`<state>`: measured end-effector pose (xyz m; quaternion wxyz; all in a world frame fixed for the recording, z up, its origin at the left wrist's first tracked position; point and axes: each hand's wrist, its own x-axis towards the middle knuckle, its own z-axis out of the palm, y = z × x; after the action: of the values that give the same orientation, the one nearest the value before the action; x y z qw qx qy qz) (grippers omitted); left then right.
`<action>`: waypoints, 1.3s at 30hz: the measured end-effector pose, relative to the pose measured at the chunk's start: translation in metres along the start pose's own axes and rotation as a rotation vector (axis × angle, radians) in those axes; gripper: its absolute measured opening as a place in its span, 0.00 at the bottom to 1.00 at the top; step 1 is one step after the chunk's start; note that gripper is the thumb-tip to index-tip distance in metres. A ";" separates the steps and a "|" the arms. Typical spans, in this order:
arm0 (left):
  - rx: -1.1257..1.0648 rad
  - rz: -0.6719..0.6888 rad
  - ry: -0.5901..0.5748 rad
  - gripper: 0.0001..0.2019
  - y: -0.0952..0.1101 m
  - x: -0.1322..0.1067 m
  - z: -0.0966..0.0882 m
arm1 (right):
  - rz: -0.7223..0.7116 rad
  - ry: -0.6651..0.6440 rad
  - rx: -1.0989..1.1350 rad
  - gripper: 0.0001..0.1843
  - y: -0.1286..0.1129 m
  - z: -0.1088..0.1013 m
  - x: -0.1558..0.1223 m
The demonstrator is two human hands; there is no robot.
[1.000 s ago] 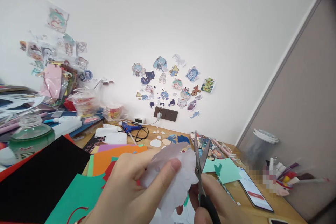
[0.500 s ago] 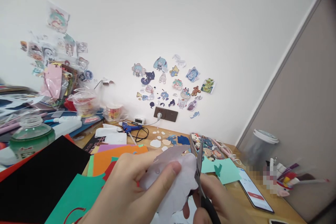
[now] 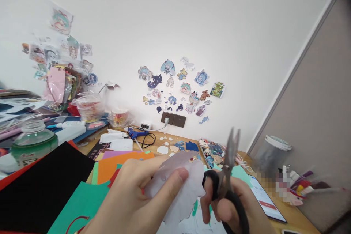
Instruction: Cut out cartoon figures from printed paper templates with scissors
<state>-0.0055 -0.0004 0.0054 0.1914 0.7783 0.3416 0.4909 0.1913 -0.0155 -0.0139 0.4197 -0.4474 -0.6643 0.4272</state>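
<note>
Paper cutout, pale side showing, is pinched by the left hand, at nine o'clock from the right hand, whose fingers hold black-handled scissors, blades slightly parted, clear of it, pointing toward twelve.

Ahead of me, paper characters cling to the wall above a dark socket holding a white plug. On my table, a blue glue gun lies near a small clock; a phone is at my right, a green jar at my left.
</note>
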 end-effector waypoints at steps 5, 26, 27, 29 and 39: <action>0.008 -0.068 0.050 0.22 -0.003 -0.001 0.002 | -0.095 0.073 -0.098 0.35 0.005 -0.001 -0.003; -0.044 -0.153 -0.261 0.13 -0.007 0.009 0.015 | 0.021 0.479 -0.076 0.15 -0.013 -0.004 -0.004; -0.036 -0.162 -0.287 0.12 -0.008 0.009 0.015 | 0.008 0.451 -0.115 0.14 -0.013 -0.006 -0.004; 0.003 -0.148 -0.333 0.12 -0.010 0.010 0.017 | -0.018 0.392 -0.193 0.13 -0.013 -0.009 -0.002; -0.176 -0.294 -0.278 0.13 -0.041 0.033 0.034 | 0.059 0.385 -0.492 0.14 -0.002 -0.049 0.007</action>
<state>0.0202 0.0528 -0.0153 0.3734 0.7606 0.3778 0.3733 0.2346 0.0002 0.0035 0.4044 -0.6272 -0.6428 0.1727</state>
